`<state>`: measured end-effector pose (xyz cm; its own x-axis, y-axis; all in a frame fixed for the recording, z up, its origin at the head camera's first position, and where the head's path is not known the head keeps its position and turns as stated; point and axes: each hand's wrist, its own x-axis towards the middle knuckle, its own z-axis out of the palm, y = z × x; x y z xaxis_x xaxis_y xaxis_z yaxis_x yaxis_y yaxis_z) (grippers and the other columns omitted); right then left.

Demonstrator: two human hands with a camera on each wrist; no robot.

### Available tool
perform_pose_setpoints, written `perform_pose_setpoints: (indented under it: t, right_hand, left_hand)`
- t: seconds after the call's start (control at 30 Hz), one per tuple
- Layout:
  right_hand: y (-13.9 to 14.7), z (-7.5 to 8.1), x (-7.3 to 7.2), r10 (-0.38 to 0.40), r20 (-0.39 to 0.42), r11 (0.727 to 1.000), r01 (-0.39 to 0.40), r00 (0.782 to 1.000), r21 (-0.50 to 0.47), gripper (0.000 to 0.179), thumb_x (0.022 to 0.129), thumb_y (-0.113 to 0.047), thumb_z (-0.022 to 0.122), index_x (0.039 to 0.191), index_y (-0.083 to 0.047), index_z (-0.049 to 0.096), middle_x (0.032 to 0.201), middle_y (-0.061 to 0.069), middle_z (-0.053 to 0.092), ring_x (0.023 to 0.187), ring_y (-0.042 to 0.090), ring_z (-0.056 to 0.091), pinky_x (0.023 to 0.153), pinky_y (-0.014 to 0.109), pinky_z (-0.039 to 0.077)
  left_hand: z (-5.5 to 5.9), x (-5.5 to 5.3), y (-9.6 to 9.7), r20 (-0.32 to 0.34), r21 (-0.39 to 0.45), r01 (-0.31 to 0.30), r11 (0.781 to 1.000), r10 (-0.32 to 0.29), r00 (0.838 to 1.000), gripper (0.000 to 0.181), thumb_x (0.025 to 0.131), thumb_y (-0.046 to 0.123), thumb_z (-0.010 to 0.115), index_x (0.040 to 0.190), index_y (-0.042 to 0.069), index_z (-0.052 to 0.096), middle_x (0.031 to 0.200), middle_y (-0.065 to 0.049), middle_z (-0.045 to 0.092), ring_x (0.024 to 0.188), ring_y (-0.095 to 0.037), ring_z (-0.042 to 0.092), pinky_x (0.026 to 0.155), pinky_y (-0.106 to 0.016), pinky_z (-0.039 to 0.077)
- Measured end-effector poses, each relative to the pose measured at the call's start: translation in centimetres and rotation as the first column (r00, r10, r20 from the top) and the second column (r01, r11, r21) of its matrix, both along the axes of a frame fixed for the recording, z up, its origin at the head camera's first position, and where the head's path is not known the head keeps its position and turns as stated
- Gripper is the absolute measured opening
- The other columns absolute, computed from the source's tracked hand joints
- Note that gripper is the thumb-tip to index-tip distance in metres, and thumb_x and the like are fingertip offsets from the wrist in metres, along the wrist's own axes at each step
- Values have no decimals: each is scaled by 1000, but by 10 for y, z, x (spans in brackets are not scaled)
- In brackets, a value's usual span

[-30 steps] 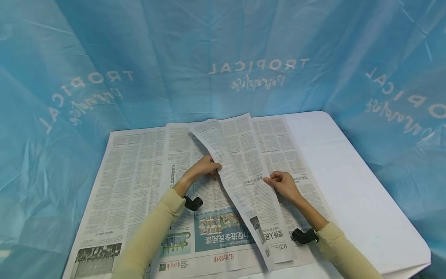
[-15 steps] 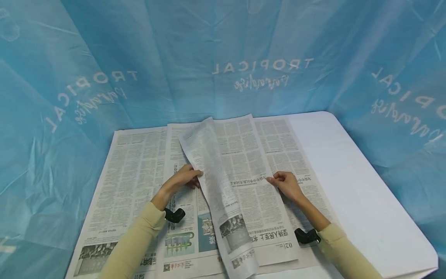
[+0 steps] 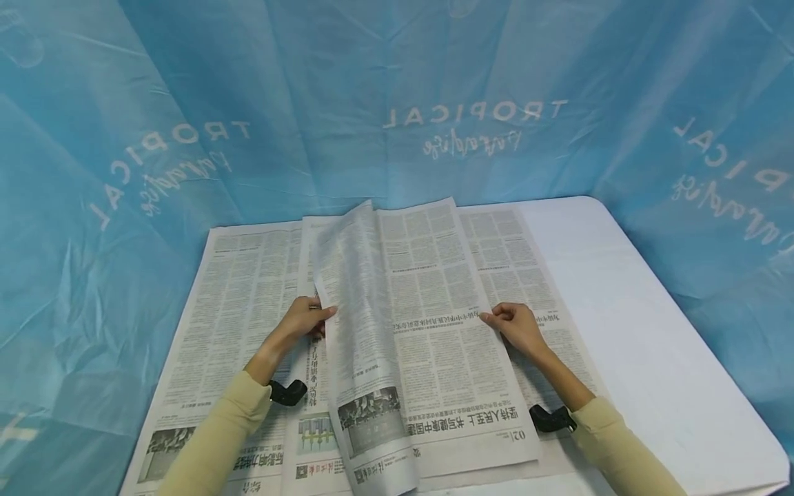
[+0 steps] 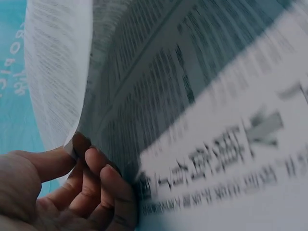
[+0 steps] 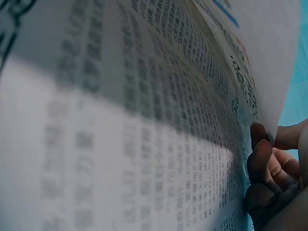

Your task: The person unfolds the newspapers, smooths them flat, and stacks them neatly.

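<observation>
In the head view, an open newspaper sheet lies over other newspapers, its left page curling up from the middle fold. My left hand pinches that page's outer left edge between thumb and fingers. In the left wrist view, the raised page rises from the thumb, and printed text shows beneath. My right hand pinches the sheet's right edge about halfway along. The right wrist view shows the lifted edge between thumb and forefinger, with the underlying print in partial shadow.
More newspapers are spread across the left and middle of the white table. Its right side shows bare white. A blue printed curtain hangs behind and along both sides. A small black wrist mount sits at my left sleeve.
My left hand has moved left, carrying the page's edge over, so the page opens wider and covers more of the newspaper below. The right hand stays at the right edge.
</observation>
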<state>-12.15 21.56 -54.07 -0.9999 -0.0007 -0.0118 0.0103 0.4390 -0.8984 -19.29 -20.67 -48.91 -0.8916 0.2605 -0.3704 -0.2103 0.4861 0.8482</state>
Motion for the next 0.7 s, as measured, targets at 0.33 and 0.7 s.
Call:
perform_pose_setpoints:
  t: [0.33, 0.7]
  right_hand:
    - [6, 0, 0, -27, -27, 999, 28, 999, 28, 28, 92, -25, 69, 81, 1, 65, 49, -4, 37, 41, 5, 28, 42, 24, 31]
    - [23, 4, 6, -52, -30, 990, 56, 998, 127, 28, 92, -23, 69, 82, 1, 65, 50, -5, 40, 42, 6, 31, 43, 25, 32]
  left_hand:
    - [8, 3, -36, -50, -55, -3, 998, 0, 999, 45, 96, 19, 64, 61, 14, 37, 55, 0, 43, 54, -14, 48, 58, -29, 46]
    - [12, 9, -87, -134, -257, 37, 966, -73, 988, 51, 94, 17, 65, 57, 16, 30, 51, 5, 24, 49, -11, 25, 52, -27, 27]
